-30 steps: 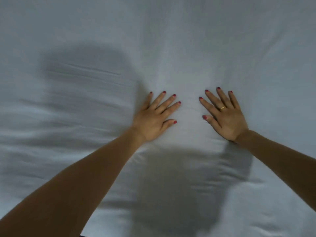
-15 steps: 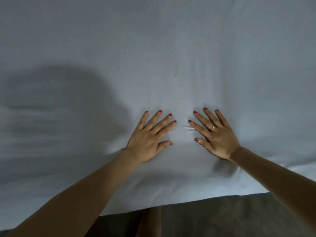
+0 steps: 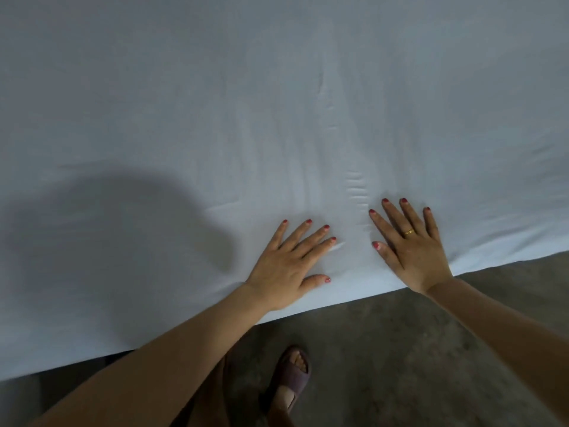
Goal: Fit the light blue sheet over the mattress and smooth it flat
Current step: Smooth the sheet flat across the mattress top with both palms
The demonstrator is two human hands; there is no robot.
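The light blue sheet [image 3: 277,103] covers the mattress across the upper frame, its edge running along the lower centre. The left hand [image 3: 289,266] and right hand [image 3: 412,251] press flat on it, fingers spread, gripping nothing. The step appears to be smoothing. Small creases [image 3: 357,192] between the hands likely need an outward sweep.

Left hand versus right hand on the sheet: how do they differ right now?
The right hand wears a gold ring; the left hand shows none. The right hand lies farther up the light blue sheet than the left hand. Both lie flat, fingers spread, red nails, flanking small wrinkles.
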